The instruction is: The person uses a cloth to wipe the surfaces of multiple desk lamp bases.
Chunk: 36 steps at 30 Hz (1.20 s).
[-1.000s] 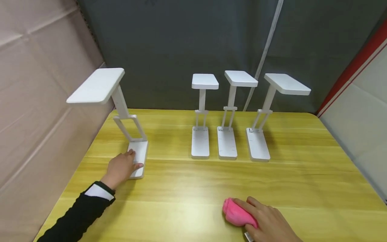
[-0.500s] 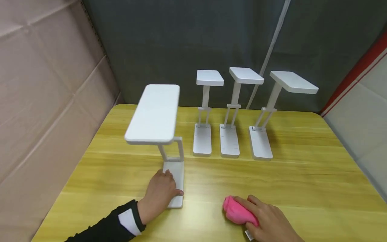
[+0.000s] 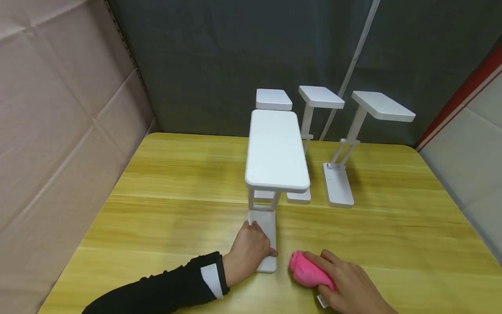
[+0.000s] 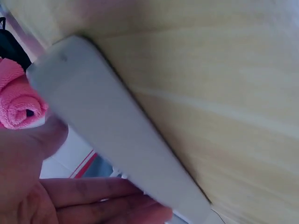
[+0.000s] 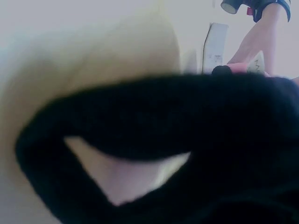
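A white folding desk lamp point(image 3: 276, 150) stands upright in the middle of the wooden table, its flat head tilted towards me. My left hand point(image 3: 250, 249) grips its base from the left; the left wrist view shows thumb and fingers along the underside edges of the slab-like base point(image 4: 112, 121). To the right, my right hand point(image 3: 349, 281) holds a rolled pink towel point(image 3: 310, 270) with a small white tag, on the tabletop. In the right wrist view a black sleeve point(image 5: 140, 112) covers most of the picture, hiding the right hand's fingers.
Three similar white lamps stand in a row behind: one point(image 3: 273, 99) largely hidden by the held lamp, a second point(image 3: 320, 97) partly hidden, and a third point(image 3: 382, 107) in full view. A dark curtain point(image 3: 208, 65) closes the back, a pale cloth wall point(image 3: 66, 152) the left.
My left hand has brought the lamp from the left side of the table rightwards and nearer, in front of the row. The right hand and pink towel have stayed in place.
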Motion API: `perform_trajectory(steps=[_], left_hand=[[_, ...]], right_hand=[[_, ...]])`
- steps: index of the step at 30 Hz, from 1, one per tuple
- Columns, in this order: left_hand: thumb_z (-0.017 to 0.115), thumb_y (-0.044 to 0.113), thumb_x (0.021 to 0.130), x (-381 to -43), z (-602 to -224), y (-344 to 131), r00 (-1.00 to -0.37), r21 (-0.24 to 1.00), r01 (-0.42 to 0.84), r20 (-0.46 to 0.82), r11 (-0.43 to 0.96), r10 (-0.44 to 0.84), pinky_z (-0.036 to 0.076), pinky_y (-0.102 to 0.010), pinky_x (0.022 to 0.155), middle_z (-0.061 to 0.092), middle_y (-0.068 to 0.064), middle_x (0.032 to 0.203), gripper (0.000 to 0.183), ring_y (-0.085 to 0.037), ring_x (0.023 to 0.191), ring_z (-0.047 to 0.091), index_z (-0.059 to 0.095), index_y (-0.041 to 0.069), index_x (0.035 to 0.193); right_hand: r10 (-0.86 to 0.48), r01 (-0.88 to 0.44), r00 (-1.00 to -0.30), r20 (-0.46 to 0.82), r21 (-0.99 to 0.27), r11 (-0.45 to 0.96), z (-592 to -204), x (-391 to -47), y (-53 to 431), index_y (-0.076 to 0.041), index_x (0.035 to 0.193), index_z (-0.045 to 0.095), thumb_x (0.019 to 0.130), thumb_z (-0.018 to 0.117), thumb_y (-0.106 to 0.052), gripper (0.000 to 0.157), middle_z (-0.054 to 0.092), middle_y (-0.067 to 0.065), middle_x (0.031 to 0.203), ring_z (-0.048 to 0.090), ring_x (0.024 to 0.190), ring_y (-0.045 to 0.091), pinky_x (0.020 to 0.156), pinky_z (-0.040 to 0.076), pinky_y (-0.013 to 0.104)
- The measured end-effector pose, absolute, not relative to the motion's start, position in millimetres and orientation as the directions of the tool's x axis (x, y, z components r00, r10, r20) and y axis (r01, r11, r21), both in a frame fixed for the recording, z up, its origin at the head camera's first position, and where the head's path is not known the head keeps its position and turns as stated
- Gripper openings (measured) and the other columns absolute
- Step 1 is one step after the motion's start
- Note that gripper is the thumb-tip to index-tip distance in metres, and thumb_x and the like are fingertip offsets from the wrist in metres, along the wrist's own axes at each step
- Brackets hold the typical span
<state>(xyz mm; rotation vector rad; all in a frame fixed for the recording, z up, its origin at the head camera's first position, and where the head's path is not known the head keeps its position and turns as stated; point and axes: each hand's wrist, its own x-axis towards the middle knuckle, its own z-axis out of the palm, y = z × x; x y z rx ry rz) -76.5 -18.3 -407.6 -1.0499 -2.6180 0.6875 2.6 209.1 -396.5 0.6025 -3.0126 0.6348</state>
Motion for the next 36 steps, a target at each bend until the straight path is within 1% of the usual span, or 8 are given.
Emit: perform_trajectory(steps=[2,4,6,8,12,19,25,36], left_hand=[[0.036,0.074,0.078,-83,-404,-26,-0.705,-0.401,0.635,0.049,0.660,0.708,0.039,-0.022,0.053,0.063,0.003,0.072,0.069,-0.008,0.063,0.055,0.067,0.013,0.067],[0.044,0.073,0.076,-92,-398,-40,-0.691,-0.241,0.692,0.057,0.681,0.721,0.045,-0.026,0.063,0.061,0.003,0.071,0.065,-0.010,0.065,0.054,0.063,0.012,0.067],[0.052,0.072,0.073,-101,-395,-55,-0.676,-0.066,0.733,0.048,0.678,0.735,0.046,-0.033,0.079,0.061,-0.001,0.081,0.064,-0.014,0.077,0.056,0.063,0.009,0.078],[0.056,0.072,0.069,-108,-395,-69,-0.645,0.046,0.764,0.025,0.644,0.764,0.036,-0.046,0.096,0.060,-0.007,0.109,0.077,-0.019,0.102,0.053,0.061,0.003,0.104],[0.053,0.078,0.064,-108,-406,-83,-0.592,0.158,0.788,-0.074,0.595,0.803,0.020,-0.058,0.102,0.031,-0.015,0.141,0.108,-0.024,0.130,0.027,0.033,-0.001,0.134],[0.051,0.082,0.060,-104,-415,-82,-0.603,0.183,0.778,-0.045,0.600,0.796,0.014,-0.060,0.103,0.024,-0.012,0.145,0.114,-0.022,0.133,0.019,0.027,0.003,0.138],[0.051,0.083,0.059,-104,-413,-80,-0.604,0.143,0.785,-0.035,0.602,0.796,0.012,-0.060,0.103,0.025,-0.014,0.144,0.115,-0.023,0.132,0.021,0.029,0.001,0.136],[0.054,0.082,0.057,-108,-411,-82,-0.608,0.099,0.790,0.001,0.605,0.794,0.014,-0.061,0.102,0.031,-0.015,0.141,0.116,-0.023,0.130,0.027,0.033,-0.002,0.133]], right_hand=[[-0.387,-0.397,-0.916,0.105,-0.364,0.842,-395,-6,206,-0.039,0.123,0.047,0.063,0.067,-0.016,0.067,0.044,-0.013,0.085,0.033,0.052,-0.001,0.045,0.031,0.020],[-0.412,-0.429,-0.903,0.123,-0.325,0.843,-392,-19,200,-0.036,0.124,0.048,0.064,0.067,-0.018,0.066,0.043,-0.013,0.083,0.033,0.051,-0.001,0.044,0.031,0.020],[-0.443,-0.464,-0.886,0.139,-0.270,0.844,-388,-36,192,-0.033,0.124,0.049,0.065,0.066,-0.019,0.063,0.044,-0.011,0.082,0.033,0.050,0.000,0.043,0.031,0.020],[-0.482,-0.503,-0.863,0.149,-0.193,0.842,-384,-52,182,-0.030,0.125,0.049,0.067,0.066,-0.020,0.061,0.047,-0.008,0.083,0.034,0.050,0.002,0.042,0.031,0.020],[-0.565,-0.577,-0.805,0.180,-0.017,0.816,-383,-75,161,-0.025,0.127,0.047,0.072,0.065,-0.024,0.058,0.054,0.002,0.089,0.041,0.049,0.008,0.039,0.031,0.021],[-0.574,-0.558,-0.773,0.269,0.141,0.818,-400,-90,141,-0.020,0.128,0.048,0.077,0.058,-0.022,0.052,0.054,0.009,0.098,0.039,0.047,0.014,0.035,0.026,0.021],[-0.514,-0.531,-0.832,0.209,-0.035,0.846,-401,-83,141,-0.022,0.123,0.054,0.072,0.063,-0.021,0.051,0.057,0.010,0.093,0.036,0.043,0.007,0.037,0.031,0.023],[-0.614,-0.607,-0.788,0.055,-0.243,0.757,-391,-30,146,-0.026,0.122,0.054,0.067,0.061,-0.017,0.055,0.054,-0.002,0.087,0.030,0.045,0.001,0.039,0.029,0.018]])
